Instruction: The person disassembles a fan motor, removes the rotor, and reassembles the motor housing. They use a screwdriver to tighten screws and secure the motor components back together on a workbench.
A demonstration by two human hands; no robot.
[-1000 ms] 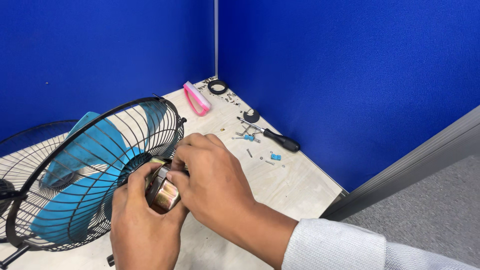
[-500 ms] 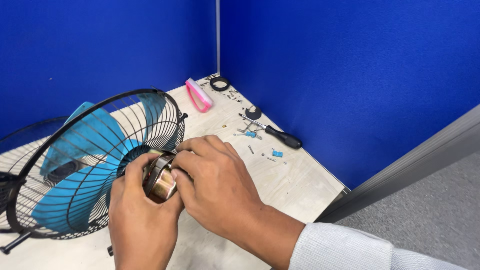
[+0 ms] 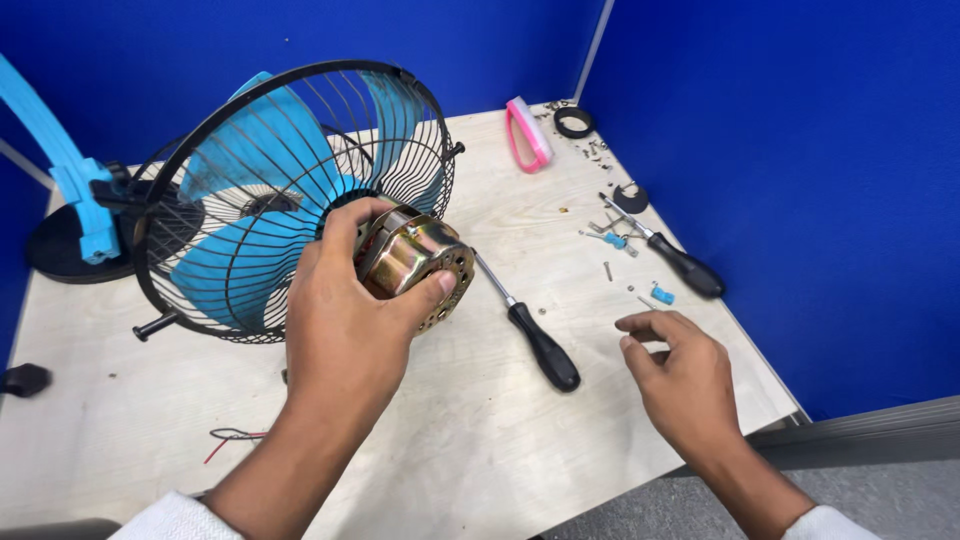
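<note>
My left hand [image 3: 345, 325] grips the brass-coloured fan motor [image 3: 412, 262], which sits at the back of a black wire fan guard [image 3: 290, 190] with blue blades [image 3: 235, 270] inside. The guard stands tilted on the pale wooden table [image 3: 480, 440]. My right hand [image 3: 680, 375] hovers over the table's right side with fingers curled and apart, holding nothing. It is near small screws [image 3: 607, 270] and a blue plastic piece [image 3: 662, 296]. A black-handled screwdriver [image 3: 535, 335] lies between both hands.
A second black-handled screwdriver [image 3: 668, 255] lies near the right wall. A pink object [image 3: 527, 133] and a black ring [image 3: 574, 122] sit at the far corner. A blue fan stand on a black base [image 3: 75, 215] is at left. Red and black wires [image 3: 232, 438] trail near me. Blue partition walls surround.
My right hand has let go of the motor and moved right, over the small parts. The left hand now holds the motor alone, and the fan is raised and turned.
</note>
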